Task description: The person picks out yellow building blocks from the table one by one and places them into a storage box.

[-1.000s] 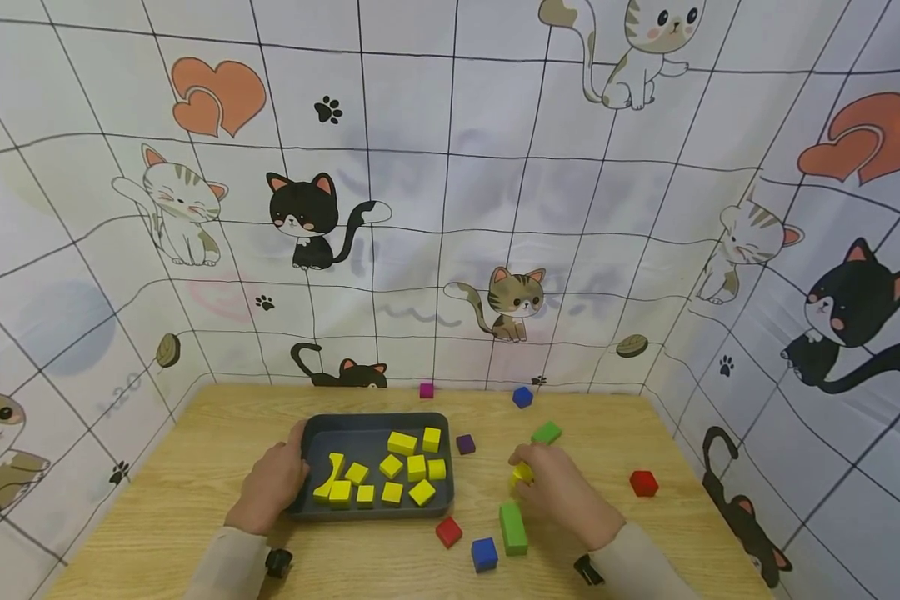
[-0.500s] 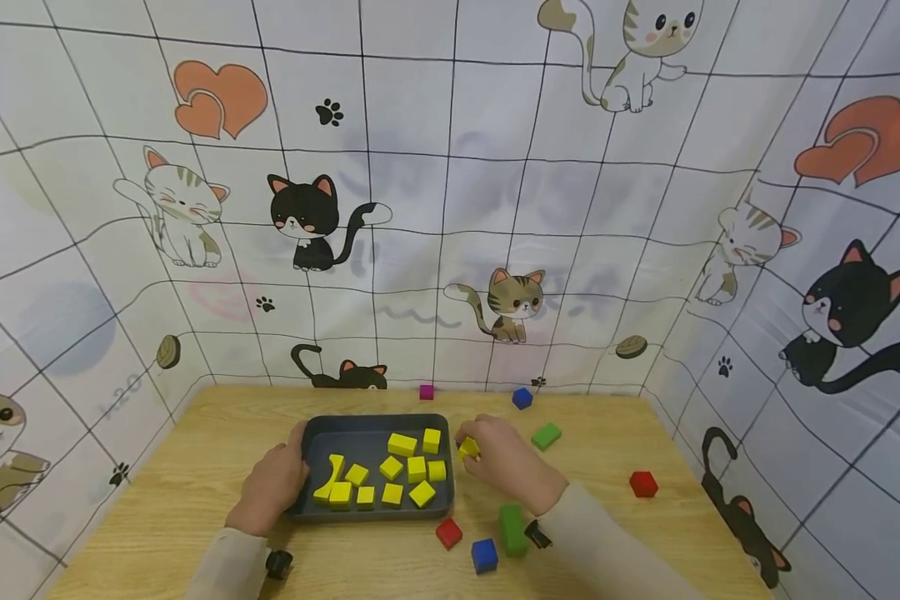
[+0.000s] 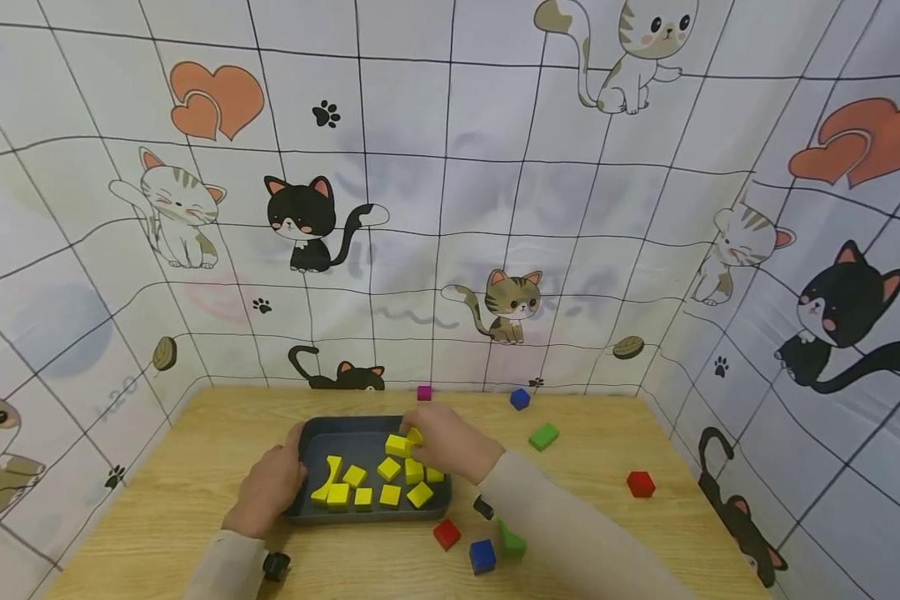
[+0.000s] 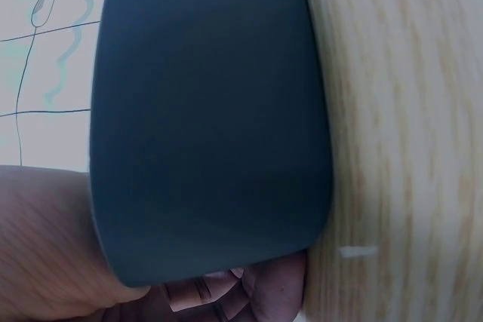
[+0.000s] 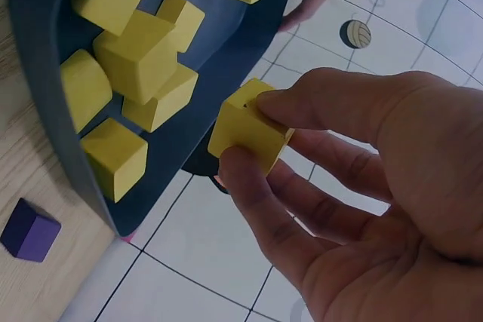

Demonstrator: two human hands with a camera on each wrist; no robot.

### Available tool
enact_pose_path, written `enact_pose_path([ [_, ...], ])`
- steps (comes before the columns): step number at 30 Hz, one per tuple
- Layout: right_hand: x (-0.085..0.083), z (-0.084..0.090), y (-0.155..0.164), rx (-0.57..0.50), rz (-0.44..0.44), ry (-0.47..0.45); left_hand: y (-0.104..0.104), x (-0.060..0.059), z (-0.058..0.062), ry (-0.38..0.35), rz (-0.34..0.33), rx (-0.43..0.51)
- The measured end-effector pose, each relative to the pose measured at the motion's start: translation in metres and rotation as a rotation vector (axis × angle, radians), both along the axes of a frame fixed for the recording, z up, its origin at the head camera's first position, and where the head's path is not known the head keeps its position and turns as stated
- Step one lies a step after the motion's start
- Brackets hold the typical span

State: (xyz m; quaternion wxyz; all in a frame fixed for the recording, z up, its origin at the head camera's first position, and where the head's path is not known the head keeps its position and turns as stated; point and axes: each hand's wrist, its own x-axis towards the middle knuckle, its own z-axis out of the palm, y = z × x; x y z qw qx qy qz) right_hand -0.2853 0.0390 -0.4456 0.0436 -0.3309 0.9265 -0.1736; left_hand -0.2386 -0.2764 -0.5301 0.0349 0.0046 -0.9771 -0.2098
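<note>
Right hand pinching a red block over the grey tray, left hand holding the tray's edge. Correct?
Not quite: the block is yellow, not red, as the right wrist view shows plainly. The rest stands: the right hand pinches it over the grey tray, and the left hand holds the tray's edge.

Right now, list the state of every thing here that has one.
right hand: over the tray, pinching a yellow block
yellow block: held in the fingers, above the tray
left hand: gripping the tray's left edge
tray: flat on the table, holding yellow blocks
</note>
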Motion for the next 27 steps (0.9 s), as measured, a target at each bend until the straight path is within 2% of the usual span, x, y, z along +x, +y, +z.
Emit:
enact_pose_path([
  [11, -0.015, -0.001, -0.046, 0.046, 0.076, 0.023, -0.001, 0.000, 0.000, 0.004, 0.002, 0.006],
  [17, -0.021, -0.008, -0.070, 0.083, 0.106, 0.058, -0.002, 0.000, -0.001, 0.007, -0.002, 0.004],
  [27, -0.027, -0.020, -0.087, 0.125, 0.129, 0.071, -0.001, 0.000, -0.001, 0.018, -0.009, 0.009],
])
